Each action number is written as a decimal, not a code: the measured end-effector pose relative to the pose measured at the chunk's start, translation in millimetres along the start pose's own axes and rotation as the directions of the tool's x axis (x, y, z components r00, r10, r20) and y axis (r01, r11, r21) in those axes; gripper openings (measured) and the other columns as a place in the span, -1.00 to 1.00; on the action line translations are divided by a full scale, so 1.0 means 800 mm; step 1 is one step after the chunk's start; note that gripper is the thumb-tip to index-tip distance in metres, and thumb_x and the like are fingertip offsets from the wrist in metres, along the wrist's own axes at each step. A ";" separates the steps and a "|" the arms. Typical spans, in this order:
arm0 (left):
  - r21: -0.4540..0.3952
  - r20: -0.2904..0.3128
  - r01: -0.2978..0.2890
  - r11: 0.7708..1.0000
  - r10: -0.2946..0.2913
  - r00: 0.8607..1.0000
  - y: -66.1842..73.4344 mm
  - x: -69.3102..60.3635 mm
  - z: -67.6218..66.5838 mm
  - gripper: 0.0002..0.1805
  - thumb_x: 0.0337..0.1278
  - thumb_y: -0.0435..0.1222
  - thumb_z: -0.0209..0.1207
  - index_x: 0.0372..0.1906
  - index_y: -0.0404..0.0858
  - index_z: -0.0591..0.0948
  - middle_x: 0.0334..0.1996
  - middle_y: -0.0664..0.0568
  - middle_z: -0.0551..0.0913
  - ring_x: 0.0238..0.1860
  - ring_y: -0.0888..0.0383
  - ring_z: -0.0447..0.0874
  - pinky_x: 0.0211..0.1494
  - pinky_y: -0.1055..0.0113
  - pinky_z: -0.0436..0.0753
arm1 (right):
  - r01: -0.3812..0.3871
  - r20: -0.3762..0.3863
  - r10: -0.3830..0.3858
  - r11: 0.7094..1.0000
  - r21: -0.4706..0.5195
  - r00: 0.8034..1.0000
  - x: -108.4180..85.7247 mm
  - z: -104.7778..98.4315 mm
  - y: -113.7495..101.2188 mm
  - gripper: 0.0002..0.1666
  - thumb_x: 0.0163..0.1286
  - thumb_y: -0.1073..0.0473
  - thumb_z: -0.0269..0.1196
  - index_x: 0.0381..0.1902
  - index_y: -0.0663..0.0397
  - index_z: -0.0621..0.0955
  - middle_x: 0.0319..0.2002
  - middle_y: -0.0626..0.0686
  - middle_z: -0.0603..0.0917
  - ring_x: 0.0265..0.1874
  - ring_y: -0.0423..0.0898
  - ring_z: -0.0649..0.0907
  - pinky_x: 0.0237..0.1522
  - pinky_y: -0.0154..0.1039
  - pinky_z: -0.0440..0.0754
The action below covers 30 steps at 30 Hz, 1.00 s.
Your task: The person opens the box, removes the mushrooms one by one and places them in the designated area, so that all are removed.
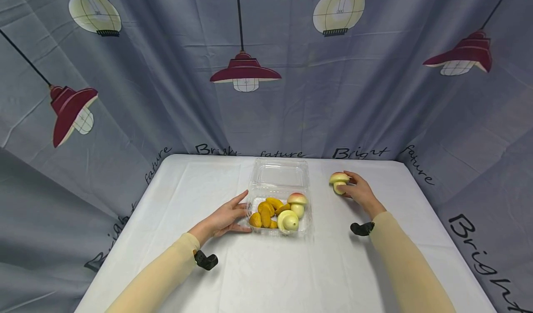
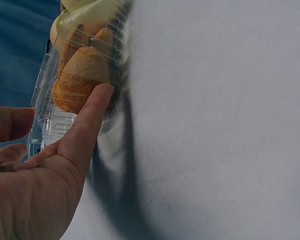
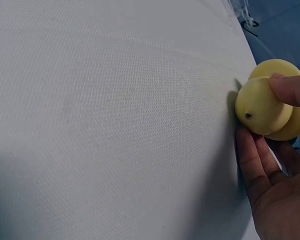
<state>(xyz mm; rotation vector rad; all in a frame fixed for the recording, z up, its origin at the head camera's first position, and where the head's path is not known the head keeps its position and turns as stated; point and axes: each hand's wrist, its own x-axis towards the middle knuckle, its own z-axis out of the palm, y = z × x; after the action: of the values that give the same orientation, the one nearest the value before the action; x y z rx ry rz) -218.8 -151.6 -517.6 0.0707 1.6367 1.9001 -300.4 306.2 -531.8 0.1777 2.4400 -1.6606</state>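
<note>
My right hand grips a toy mushroom with a pale yellow stem and red-tinged cap, right of the container. In the right wrist view the thumb presses on the mushroom's pale stem, and other fingers lie beneath. A clear plastic clamshell container stands mid-table, its lid folded back. Beside its left wall is my left hand, fingers spread and fairly straight, thumb tip at the front corner. Inside lie several orange-yellow pieces and two more mushrooms, one upright and one tipped.
A white cloth covers the table. Grey-blue curtains printed with lamps and lettering surround the back and sides. A black wrist device sits at the left cuff and another at the right cuff.
</note>
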 end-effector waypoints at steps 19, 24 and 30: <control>0.018 0.000 -0.006 1.000 0.006 1.000 0.000 0.000 0.001 -0.17 0.57 -0.47 -0.10 0.69 0.07 -0.15 0.61 -0.37 -0.17 0.48 -0.41 0.14 0.07 -0.12 0.72 | -0.032 -0.019 0.031 0.999 -0.031 0.999 0.000 -0.003 0.002 0.08 0.41 0.15 0.36 0.67 0.08 -0.01 0.54 0.39 0.13 0.28 0.20 0.46 -0.03 -0.31 0.69; 0.011 0.005 -0.007 1.000 0.007 1.000 -0.001 0.001 0.000 -0.17 0.57 -0.48 -0.11 0.69 0.07 -0.17 0.61 -0.37 -0.19 0.49 -0.42 0.10 0.08 -0.13 0.72 | -0.043 -0.024 0.042 0.999 -0.013 0.999 -0.002 -0.008 0.001 0.12 0.37 0.17 0.38 0.67 0.08 -0.01 0.54 0.39 0.13 0.28 0.21 0.48 0.04 -0.23 0.72; 0.007 0.007 -0.007 1.000 0.007 1.000 -0.001 0.001 0.000 -0.17 0.58 -0.48 -0.11 0.69 0.07 -0.16 0.61 -0.36 -0.20 0.50 -0.42 0.07 0.08 -0.12 0.72 | -0.044 -0.018 0.043 0.999 -0.009 0.999 -0.008 -0.014 0.002 0.14 0.38 0.12 0.39 0.68 0.07 -0.04 0.55 0.38 0.12 0.27 0.24 0.51 0.11 -0.15 0.70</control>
<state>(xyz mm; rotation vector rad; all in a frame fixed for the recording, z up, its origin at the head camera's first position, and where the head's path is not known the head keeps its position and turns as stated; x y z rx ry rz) -219.0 -151.2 -519.0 0.0862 1.6410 1.8976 -295.2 317.4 -527.5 0.2438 2.4383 -1.6368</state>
